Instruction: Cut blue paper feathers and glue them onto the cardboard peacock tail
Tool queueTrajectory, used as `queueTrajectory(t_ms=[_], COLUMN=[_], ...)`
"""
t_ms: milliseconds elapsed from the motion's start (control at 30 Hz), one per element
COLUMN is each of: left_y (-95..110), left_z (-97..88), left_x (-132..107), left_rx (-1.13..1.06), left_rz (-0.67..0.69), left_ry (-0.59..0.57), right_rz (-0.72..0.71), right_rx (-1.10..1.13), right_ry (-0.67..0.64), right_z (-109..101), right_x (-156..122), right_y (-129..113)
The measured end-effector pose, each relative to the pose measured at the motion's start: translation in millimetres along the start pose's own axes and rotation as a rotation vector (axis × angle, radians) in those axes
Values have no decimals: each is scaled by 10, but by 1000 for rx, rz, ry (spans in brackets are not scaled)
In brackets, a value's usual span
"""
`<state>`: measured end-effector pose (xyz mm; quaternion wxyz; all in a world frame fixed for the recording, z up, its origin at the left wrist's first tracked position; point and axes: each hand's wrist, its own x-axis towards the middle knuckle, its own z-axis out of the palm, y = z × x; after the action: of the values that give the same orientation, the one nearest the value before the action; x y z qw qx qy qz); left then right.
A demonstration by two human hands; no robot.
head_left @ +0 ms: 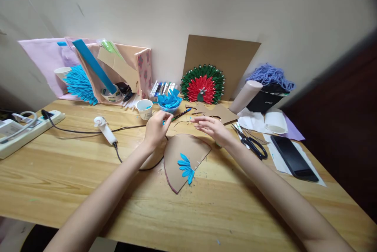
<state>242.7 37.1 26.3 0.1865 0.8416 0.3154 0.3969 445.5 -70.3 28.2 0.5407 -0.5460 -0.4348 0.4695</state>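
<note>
My left hand is raised over the table's middle, its fingers pinched together. A speck of blue shows by them, too small to make out. Facing it, my right hand has its fingers stretched out, with another tiny blue bit close to the tips. Below both hands lies a fan-shaped piece of cardboard with a dark red edge. Several blue folded petals sit on it in a half-ring along the right edge. Behind the hands stand a bowl of blue pieces and a white paper cup; a dark marker lies between them.
A white glue gun trails its black cord across the left side, near a power strip. Scissors and a phone lie at right. Against the wall stand a red-green peacock craft, cardboard and a pink box.
</note>
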Motion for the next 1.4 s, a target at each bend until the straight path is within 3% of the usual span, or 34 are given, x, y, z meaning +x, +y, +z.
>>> queueTrajectory(t_ms=[100, 200, 333, 533, 633, 833, 900, 1000, 1167, 1267, 1400], left_y=[-53, -56, -42, -47, -57, -77, -80, -83, -74, -58, -38], left_z=[-45, -39, 21, 107, 121, 133, 136, 135, 120, 108, 89], left_x=[-287, -506, -603, -644, -664, -660, -661, -666, -671, -666, -662], left_rx=[38, 65, 63, 7, -24, -66, -70, -77, -109, -112, -103], left_rz=[-86, -97, -78, -75, -80, -76, -79, -83, -109, -112, -128], left_ry=[-173, -319, -422, -401, -387, -374, -372, -373, -370, -378, -390], right_rz=[-83, -210, -238, -325, -349, -380, -380, -347, -193, -160, -113], right_rx=[-475, -760, -851, -965, -911, -406, -359, -509, -567, -534, -533], right_ry=[15, -24, 31, 3, -4, 289, 249, 152, 163, 152, 22], right_z=[-14, 51, 153, 265, 255, -14, -53, 6, 169, 239, 412], right_x=[-42, -44, -6, -17, -15, 58, 58, 42, 173, 418, 781], right_y=[192, 372, 509, 548, 531, 239, 188, 277, 449, 318, 105])
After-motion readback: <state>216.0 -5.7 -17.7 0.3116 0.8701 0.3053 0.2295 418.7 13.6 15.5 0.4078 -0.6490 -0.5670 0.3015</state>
